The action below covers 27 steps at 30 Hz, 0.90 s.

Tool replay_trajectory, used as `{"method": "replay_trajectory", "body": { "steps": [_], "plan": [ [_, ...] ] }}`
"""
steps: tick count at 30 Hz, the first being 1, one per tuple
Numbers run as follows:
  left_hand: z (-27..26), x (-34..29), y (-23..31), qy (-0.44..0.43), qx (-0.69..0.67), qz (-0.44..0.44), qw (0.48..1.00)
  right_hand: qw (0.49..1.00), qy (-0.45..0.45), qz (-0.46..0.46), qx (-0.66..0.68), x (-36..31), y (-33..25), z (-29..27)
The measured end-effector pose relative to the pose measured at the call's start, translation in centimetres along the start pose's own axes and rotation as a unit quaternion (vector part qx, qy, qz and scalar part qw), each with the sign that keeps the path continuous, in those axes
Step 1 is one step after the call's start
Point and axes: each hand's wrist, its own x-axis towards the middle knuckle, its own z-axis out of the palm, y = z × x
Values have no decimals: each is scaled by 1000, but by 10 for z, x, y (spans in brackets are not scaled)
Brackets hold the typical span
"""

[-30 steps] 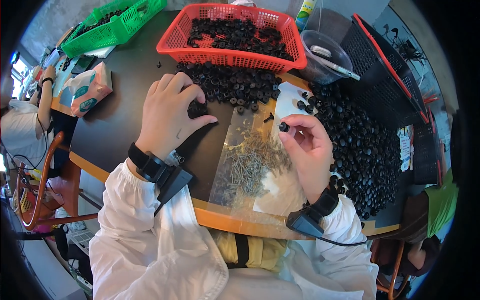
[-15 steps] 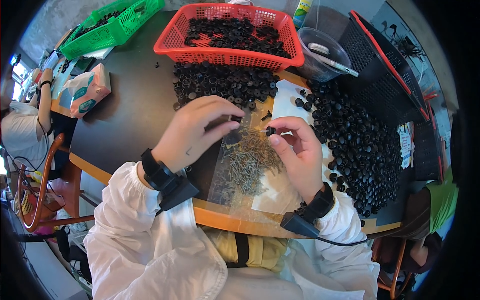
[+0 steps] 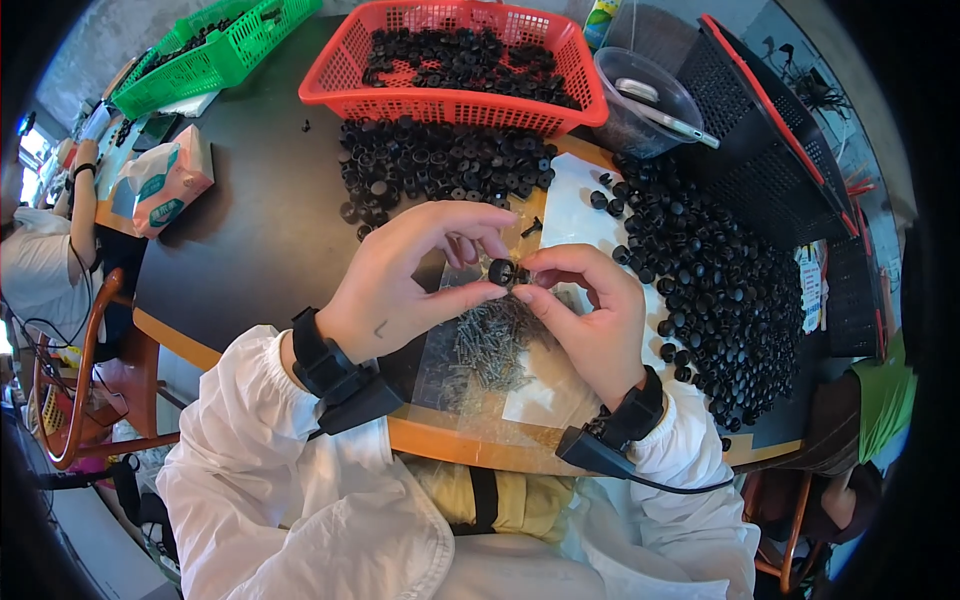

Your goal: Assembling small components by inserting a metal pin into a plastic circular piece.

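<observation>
Above the pile of metal screws (image 3: 488,350), my two hands meet around small black plastic parts. My left hand (image 3: 400,275) holds a hollow round black cap (image 3: 502,271) between thumb and fingers, its index finger stretched out above. My right hand (image 3: 595,315) pinches another small black piece (image 3: 521,276) against the cap's right side; the fingertips partly hide it. Just beyond the hands lies a loose black part with a stem (image 3: 532,228). A heap of black washer-like rings (image 3: 440,165) is spread behind them, and many round black knobs (image 3: 720,300) cover the right side.
A red basket (image 3: 450,108) of black parts stands at the back, a green basket (image 3: 225,60) at the far left. Tissue pack (image 3: 165,185), clear tub with phone (image 3: 640,120) and black crates (image 3: 760,150) surround the work. Another person (image 3: 50,250) sits at left.
My hands have come together. The left moved right and down with its black cap, now against the piece in my right hand, which shifted slightly left.
</observation>
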Motion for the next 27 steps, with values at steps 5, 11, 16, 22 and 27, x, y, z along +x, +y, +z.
{"method": "replay_trajectory", "body": {
  "steps": [5, 11, 16, 22, 27],
  "plan": [
    [-1, 1, -4, -2, 57, 52, 997, 1000, -2, 0, -3, 0, 0, 0],
    [-1, 2, -3, 12, 90, 69, 993, 1000, -3, -7, -17, 1, 0, 0],
    [0, 3, 1, 24, 112, 74, 991, 999, -1, -15, -47, 1, -3, -3],
    [-1, 1, 0, 26, 124, 82, 989, 999, 2, -2, -37, 0, -5, 1],
    [1, 1, 1, 28, 120, 65, 990, 1000, 10, 3, -20, 0, -3, 2]
  ]
}}
